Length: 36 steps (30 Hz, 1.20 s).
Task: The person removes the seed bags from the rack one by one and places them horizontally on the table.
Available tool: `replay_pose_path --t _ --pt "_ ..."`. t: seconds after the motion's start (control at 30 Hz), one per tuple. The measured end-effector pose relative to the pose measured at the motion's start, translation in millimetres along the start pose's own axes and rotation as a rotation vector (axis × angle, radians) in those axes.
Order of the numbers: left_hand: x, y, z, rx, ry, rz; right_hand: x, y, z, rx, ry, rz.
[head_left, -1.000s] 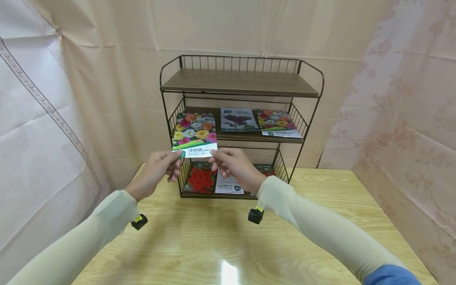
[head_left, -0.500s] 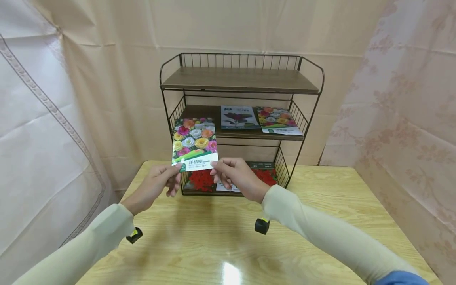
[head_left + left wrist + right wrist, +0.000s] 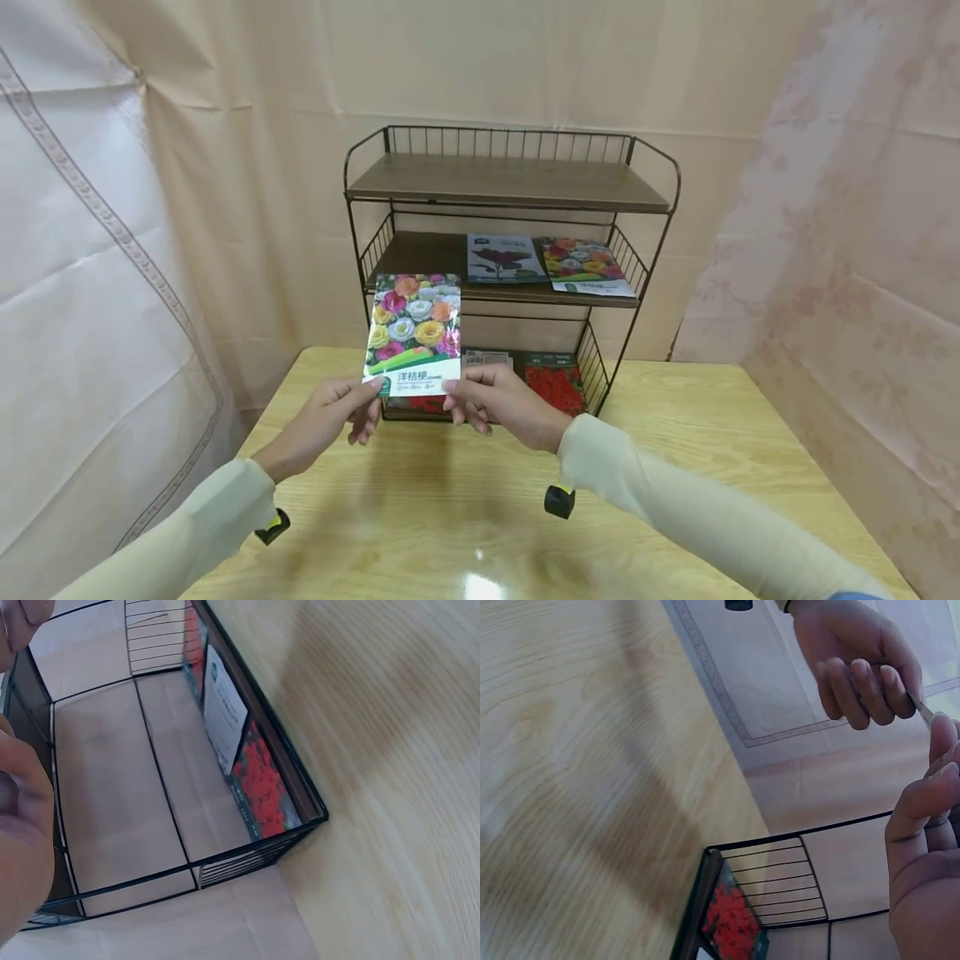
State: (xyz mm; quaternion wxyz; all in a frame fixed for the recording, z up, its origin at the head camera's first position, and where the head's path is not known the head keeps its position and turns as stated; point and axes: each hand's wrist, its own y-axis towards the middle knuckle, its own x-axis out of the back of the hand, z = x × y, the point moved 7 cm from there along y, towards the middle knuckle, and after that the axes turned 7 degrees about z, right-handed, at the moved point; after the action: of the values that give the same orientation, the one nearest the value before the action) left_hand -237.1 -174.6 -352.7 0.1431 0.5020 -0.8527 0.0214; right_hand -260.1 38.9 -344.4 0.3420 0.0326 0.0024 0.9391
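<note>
Both hands are pinching the bottom edge of a seed packet point(image 3: 415, 332), one at each lower corner: left hand point(image 3: 324, 419) on the left corner with thumb on the front, right hand point(image 3: 504, 406) on the right corner, the other fingers curled behind. From the right wrist view you can see the left hand's fingers point(image 3: 862, 686) bent around the packet's thin edge.

The packet is held upright in the air above the table point(image 3: 675, 467), just in front of the wire shelf rack point(image 3: 512, 250). It's glossy, covered in a photo of flowers (pink, yellow, white, orange), with a green swoosh and a white strip of printed text along the bottom.

Behind it the rack has three wooden tiers. The middle one has a dark-leaf packet point(image 3: 502, 257) and another flower packet point(image 3: 586, 263) lying flat side by side. The bottom tier holds red flower packets point(image 3: 553, 383). The table is light wood grain with a shiny glare spot. Beige and pinkish floral curtains point(image 3: 847, 208) hang all around.
</note>
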Motion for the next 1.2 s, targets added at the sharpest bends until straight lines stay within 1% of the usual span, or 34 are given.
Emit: replay_pose_path --t 0.17,0.27,0.4,0.6,0.67,0.8,0.9,1.03,1.2 --pt "-2.6 -6.1 5.4 -0.015 0.108 0.002 -2.6 -3.2 -10.5 -0.008 -0.011 0.015" --pt "-5.2 -9.9 9.5 -0.011 0.144 0.013 -4.5 -4.1 -17.0 -0.005 -0.011 0.025" --pt "-9.5 -15.3 17.3 -0.003 0.168 0.024 -8.2 -6.8 -27.8 -0.007 -0.015 0.031" --pt "-15.7 -23.3 30.5 0.029 0.192 0.040 -15.4 -11.7 -47.6 -0.054 -0.039 0.046" --pt "-16.3 -24.4 32.5 0.026 0.223 0.037 -16.7 -13.0 -52.1 -0.070 -0.050 0.045" --pt "-16.6 -23.3 34.5 0.006 0.317 0.030 -15.2 -14.7 -60.3 -0.098 -0.060 0.027" --pt "-17.9 -22.6 38.2 -0.002 0.360 0.034 -14.6 -15.6 -66.5 -0.112 -0.057 0.028" --pt "-21.1 -25.3 46.1 0.001 0.362 0.041 -16.9 -16.5 -74.0 -0.115 -0.056 0.039" --pt "-25.9 -31.3 58.4 0.026 0.338 0.050 -21.7 -19.1 -85.4 -0.154 -0.066 0.026"
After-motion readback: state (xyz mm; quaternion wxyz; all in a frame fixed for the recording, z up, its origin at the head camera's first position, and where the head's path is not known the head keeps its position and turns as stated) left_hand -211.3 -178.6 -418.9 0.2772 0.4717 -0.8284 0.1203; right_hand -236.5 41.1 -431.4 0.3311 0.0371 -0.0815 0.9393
